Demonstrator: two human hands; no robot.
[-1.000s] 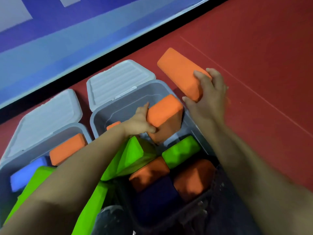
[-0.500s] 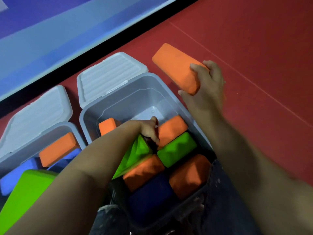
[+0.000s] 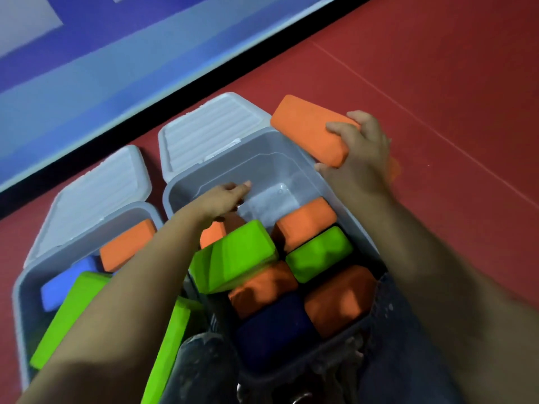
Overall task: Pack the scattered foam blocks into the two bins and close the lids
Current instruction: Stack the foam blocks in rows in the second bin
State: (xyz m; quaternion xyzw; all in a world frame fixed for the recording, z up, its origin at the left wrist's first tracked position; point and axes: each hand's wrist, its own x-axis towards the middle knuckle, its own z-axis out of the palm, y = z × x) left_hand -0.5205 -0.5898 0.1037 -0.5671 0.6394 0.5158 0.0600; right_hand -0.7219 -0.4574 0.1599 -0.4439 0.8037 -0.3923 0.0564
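Note:
Two grey bins stand side by side with their lids open. The right bin [image 3: 186, 193] holds orange, green and dark blue foam blocks. My left hand [image 3: 224, 196] reaches into it above a small orange block [image 3: 211, 233] and a tilted green block [image 3: 233, 255]; its fingers are stretched out and hold nothing. My right hand [image 3: 361, 153] grips a long orange block [image 3: 306, 126] above the right bin's far right corner. The left bin [image 3: 20, 293] holds an orange block [image 3: 125, 244], a blue one [image 3: 65, 282] and green ones [image 3: 70, 310].
Both lids [image 3: 213, 126] [image 3: 93, 193] lie folded back toward a blue wall with a black base strip [image 3: 145, 115]. Red floor [image 3: 437, 83] spreads out to the right. My knees in dark jeans [image 3: 204, 368] press against the bins' near sides.
My left hand set the orange block down inside the right bin, let go, and now reaches toward the bin's far left. My right hand keeps the long orange block over the rim.

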